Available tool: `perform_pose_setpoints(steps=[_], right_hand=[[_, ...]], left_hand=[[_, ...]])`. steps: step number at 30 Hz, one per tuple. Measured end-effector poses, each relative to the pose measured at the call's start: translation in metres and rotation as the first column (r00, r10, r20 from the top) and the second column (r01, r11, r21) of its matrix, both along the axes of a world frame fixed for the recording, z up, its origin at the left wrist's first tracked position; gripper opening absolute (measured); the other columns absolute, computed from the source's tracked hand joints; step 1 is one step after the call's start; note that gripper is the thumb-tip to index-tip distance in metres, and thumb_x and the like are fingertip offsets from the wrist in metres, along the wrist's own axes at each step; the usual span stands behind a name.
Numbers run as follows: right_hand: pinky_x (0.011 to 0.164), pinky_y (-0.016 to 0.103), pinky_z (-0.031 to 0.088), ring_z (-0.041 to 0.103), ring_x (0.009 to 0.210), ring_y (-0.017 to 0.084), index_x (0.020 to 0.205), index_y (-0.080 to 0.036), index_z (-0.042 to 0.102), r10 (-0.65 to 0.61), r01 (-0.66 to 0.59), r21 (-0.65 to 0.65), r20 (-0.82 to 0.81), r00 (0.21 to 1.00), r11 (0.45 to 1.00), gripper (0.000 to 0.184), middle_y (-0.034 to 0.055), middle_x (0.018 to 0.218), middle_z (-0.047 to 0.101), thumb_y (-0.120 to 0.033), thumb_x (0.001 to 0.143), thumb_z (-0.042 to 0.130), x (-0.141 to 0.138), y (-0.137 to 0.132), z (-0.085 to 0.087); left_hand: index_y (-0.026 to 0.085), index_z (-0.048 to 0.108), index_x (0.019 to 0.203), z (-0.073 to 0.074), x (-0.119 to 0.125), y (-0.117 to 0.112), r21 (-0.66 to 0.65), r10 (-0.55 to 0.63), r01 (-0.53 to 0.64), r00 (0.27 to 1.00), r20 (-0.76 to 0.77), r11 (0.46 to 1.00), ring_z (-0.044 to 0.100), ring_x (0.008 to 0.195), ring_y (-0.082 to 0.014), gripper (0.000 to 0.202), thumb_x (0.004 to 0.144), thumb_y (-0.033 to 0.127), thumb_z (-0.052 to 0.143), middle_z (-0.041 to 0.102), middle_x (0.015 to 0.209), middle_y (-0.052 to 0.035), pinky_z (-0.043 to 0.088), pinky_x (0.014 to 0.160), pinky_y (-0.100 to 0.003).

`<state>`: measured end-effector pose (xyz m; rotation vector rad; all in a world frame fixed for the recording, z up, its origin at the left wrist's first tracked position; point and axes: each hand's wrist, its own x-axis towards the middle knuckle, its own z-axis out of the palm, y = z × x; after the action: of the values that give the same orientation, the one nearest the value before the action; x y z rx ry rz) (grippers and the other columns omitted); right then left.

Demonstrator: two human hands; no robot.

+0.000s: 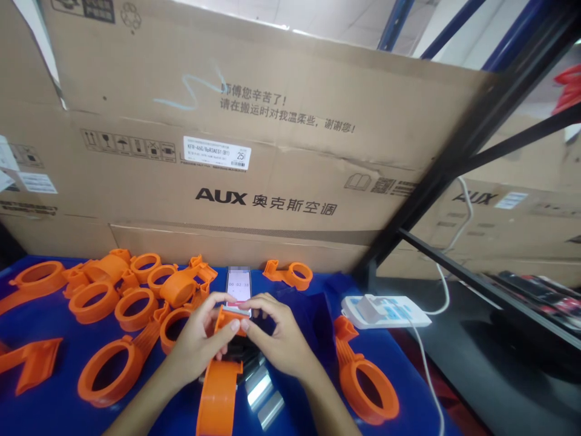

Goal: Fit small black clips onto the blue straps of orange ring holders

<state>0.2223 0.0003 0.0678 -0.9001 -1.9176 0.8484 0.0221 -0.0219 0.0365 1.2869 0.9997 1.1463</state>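
Observation:
Both my hands meet over the blue table [40,321], pinching the upper end of an orange plastic clamp part [219,390] that runs down toward me. My left hand [200,342] grips it from the left with thumb and fingers closed. My right hand [276,339] closes on it from the right. Just behind my fingers lies a phone [239,287] showing a timer. Under the orange part lie shiny metal strips [263,393].
Several orange ring clamps [109,369] are heaped on the left, one [367,387] lies right of my hands, another [290,274] behind. A white power strip [385,310] with cable sits at the table's right edge. Large cardboard boxes [272,151] wall the back; a black metal frame [454,163] stands right.

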Motion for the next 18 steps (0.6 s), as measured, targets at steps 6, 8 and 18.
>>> perform_pose_setpoints(steps=[6, 8, 18], right_hand=[[0.073, 0.030, 0.046, 0.058, 0.079, 0.017, 0.094, -0.022, 0.073, -0.068, 0.053, -0.103, -0.145, 0.987, 0.993, 0.011, 0.0034, 0.095, 0.069, -0.033, 0.094, 0.071, -0.009, -0.006, -0.002], [0.073, 0.030, 0.045, 0.059, 0.080, 0.017, 0.090, -0.021, 0.073, -0.076, 0.054, -0.122, -0.183, 0.980, 0.991, 0.012, 0.0034, 0.094, 0.069, -0.033, 0.092, 0.074, -0.010, -0.007, -0.001], [0.073, 0.027, 0.046, 0.059, 0.079, 0.016, 0.081, -0.021, 0.070, -0.335, 0.287, -0.184, -0.340, 0.879, 0.940, 0.015, 0.0005, 0.085, 0.066, -0.033, 0.084, 0.079, 0.040, 0.011, 0.014]], left_hand=[[0.024, 0.060, 0.118, 0.005, 0.004, -0.005, 0.043, -0.023, 0.024, 0.999, -0.045, 0.999, 0.057, 0.052, -0.0110, 0.034, 0.091, 0.043, 0.071, 0.064, 0.072, 0.0036, 0.048, 0.048, -0.022], [0.024, 0.064, 0.114, 0.007, 0.004, -0.006, 0.067, -0.015, 0.018, 0.999, -0.050, 0.998, 0.057, 0.054, -0.0109, 0.030, 0.090, 0.041, 0.072, 0.066, 0.077, 0.0021, 0.048, 0.048, -0.022], [0.025, 0.065, 0.112, 0.024, -0.048, 0.006, -0.004, 0.299, -0.324, 0.868, 0.395, 0.946, 0.052, 0.041, -0.0137, 0.027, 0.092, 0.042, 0.066, 0.059, 0.053, 0.0040, 0.043, 0.040, -0.023]])
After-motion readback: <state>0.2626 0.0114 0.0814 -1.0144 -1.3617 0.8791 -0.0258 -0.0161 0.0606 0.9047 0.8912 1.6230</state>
